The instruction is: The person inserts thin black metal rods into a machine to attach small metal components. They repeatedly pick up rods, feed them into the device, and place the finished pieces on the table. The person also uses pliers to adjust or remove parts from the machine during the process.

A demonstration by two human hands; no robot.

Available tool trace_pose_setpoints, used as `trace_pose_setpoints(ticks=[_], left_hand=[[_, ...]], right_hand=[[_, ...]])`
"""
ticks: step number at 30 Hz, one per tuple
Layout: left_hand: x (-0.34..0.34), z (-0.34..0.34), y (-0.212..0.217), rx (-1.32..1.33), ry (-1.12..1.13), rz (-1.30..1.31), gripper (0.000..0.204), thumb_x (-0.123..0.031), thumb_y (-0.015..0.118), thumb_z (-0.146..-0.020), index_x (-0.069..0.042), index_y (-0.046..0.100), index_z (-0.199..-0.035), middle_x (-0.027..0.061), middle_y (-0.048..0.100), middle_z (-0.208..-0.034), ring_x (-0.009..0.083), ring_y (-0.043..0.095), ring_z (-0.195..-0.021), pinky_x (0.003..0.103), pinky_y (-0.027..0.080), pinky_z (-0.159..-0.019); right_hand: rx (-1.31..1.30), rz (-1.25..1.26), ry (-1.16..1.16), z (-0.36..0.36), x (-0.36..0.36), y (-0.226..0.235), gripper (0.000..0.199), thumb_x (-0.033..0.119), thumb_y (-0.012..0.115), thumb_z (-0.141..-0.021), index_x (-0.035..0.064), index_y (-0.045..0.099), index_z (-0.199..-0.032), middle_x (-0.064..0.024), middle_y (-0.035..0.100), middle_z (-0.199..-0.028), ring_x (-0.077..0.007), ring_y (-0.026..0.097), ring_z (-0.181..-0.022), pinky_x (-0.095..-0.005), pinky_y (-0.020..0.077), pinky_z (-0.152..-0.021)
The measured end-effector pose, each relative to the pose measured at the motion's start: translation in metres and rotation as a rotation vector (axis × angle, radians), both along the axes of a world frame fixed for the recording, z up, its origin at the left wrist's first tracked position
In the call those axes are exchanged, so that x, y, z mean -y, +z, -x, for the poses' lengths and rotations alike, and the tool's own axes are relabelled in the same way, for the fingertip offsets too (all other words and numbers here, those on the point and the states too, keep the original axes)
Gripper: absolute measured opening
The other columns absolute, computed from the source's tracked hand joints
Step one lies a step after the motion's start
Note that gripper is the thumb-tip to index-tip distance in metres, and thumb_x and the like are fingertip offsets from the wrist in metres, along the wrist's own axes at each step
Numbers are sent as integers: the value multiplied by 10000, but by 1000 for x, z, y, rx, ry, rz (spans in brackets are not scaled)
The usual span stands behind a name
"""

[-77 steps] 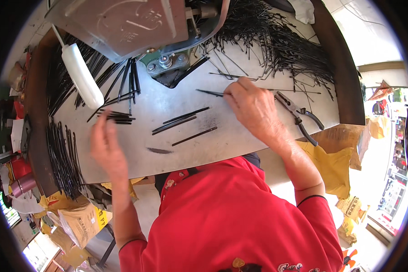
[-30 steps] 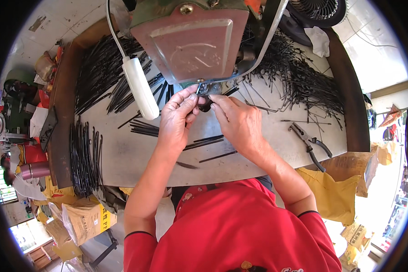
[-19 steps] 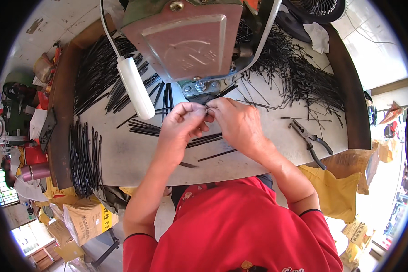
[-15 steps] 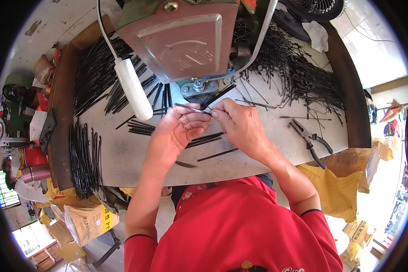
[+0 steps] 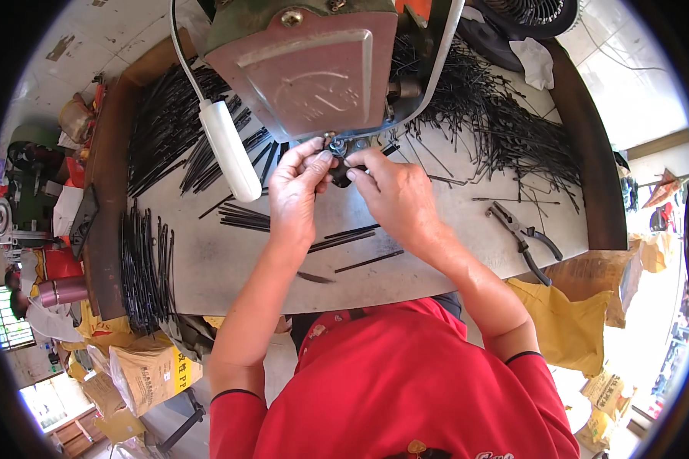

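Note:
My left hand (image 5: 297,187) is closed in a pinch right under the head of a pinkish-red and green machine (image 5: 306,76). Whatever lies between its fingertips is hidden. Across from it, my right hand (image 5: 402,195) has thumb and forefinger bent together at the same spot, also around something too small to make out. Dark parts of the machine's working end (image 5: 341,174) show between the two hands. Several thin black rods (image 5: 344,237) lie on the metal table (image 5: 222,283) just below them, and another bunch of black rods (image 5: 245,218) rests beside my left wrist.
Black rods (image 5: 142,268) are stacked at the left edge, with a larger pile (image 5: 168,126) behind. A tangled heap of thin rods (image 5: 497,115) covers the back right. Pliers (image 5: 522,237) lie at the right. A white lamp (image 5: 230,153) hangs left of the machine. A fan (image 5: 540,11) stands behind.
Both hands have moved up and away from me, to the machine's working end. My left hand has turned from palm-up to a pinch; the thin dark rod seen in my hands no longer shows.

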State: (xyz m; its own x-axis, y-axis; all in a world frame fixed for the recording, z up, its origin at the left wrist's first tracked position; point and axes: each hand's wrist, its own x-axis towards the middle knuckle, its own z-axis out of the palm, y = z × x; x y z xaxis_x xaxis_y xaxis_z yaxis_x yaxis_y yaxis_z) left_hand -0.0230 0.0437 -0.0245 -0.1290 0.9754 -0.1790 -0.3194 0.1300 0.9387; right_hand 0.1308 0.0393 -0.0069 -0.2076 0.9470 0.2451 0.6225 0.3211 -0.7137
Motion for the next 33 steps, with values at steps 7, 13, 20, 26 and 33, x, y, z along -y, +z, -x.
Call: trace_pose_setpoints(ticks=[7,13,20,26,33], left_hand=[[1,-1,-1,102,-25,9,261,-67,625,-883,-1,596,-1134,39,658,-876,55,533,-672,181,403,-593],[-1,2,7,121,-36,88,230,-58,621,-884,-10,597,-1107,45,655,-873,44,534,-662,158,399,-570],[-2,4,7,233,-75,96,215,-44,618,-883,5,595,-1092,44,648,-855,44,531,-654,146,401,-559],[0,0,8,159,-32,73,206,-47,618,-886,14,599,-1083,47,648,-834,47,531,-649,148,397,-555],[5,-6,11,67,15,41,205,-51,624,-881,32,631,-1068,45,651,-795,61,532,-610,168,365,-502]], right_hand=[[149,-94,-3,1,3,-5,122,170,571,-877,85,591,-962,-149,601,-575,-346,612,-522,-452,472,-477],[197,-70,-38,2,4,1,180,170,596,-872,102,608,-1038,-128,604,-607,-317,605,-549,-404,469,-513],[197,-152,-43,2,4,0,187,152,596,-871,101,604,-1051,-118,607,-605,-298,602,-524,-386,458,-479],[209,-204,-35,3,4,1,131,98,567,-848,55,574,-971,-108,640,-646,-308,605,-495,-400,459,-441],[217,-130,-37,4,3,-6,102,115,567,-853,72,576,-945,-130,635,-649,-334,609,-524,-440,467,-474]])
